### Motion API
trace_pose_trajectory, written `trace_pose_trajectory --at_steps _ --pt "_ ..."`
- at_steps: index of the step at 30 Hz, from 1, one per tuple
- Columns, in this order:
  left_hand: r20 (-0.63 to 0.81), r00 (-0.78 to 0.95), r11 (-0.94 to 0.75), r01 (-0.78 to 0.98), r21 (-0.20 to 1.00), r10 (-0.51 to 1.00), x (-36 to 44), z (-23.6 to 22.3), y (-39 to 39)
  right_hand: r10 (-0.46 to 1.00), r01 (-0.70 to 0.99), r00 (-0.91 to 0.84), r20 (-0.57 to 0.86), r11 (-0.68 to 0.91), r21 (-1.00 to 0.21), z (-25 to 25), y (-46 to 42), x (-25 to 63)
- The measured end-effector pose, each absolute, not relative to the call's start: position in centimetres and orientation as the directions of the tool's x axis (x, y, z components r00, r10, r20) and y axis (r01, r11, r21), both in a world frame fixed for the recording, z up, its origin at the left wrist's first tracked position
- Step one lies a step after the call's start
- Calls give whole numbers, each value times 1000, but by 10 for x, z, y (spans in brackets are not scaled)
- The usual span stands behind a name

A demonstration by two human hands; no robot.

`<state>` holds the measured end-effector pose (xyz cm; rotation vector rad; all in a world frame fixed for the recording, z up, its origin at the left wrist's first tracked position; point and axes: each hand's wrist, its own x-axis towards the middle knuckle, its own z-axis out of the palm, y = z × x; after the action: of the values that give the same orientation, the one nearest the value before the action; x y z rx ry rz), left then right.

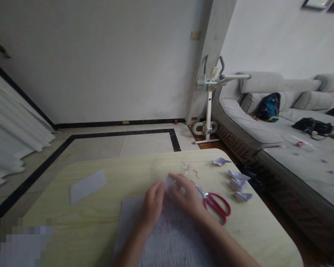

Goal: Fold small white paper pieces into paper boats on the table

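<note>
My left hand and my right hand meet over the table, both closed on a small piece of white paper. The fingers and some blur hide most of its shape. Under my hands and forearms lies a large sheet of lined paper with writing on it. Just right of my right hand rest red-handled scissors, their blades partly hidden behind it. Thin paper scraps are scattered beyond my fingers. Several small folded paper boats sit along the table's right side.
On the left of the wooden table lies a white paper strip. A grey sofa with bags on it stands to the right. Beyond the table are a white exercise machine and a wall. A white curtain hangs at left.
</note>
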<state>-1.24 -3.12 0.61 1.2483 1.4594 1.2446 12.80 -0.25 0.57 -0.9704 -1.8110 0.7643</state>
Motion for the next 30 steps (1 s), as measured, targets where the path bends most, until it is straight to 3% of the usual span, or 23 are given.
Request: trace_pose_trajectory --at_steps 16,23,30 --pt "71 -155 -25 284 958 985 -12 1 -30 818 343 -172 549 572 -745 6 -7 122" --pt "103 -110 -63 320 945 989 -11 0 -33 856 394 -128 501 507 -766 12 -5 125" --pt "107 -87 -63 407 911 990 -14 0 -34 836 407 -162 524 540 -737 16 -8 126"
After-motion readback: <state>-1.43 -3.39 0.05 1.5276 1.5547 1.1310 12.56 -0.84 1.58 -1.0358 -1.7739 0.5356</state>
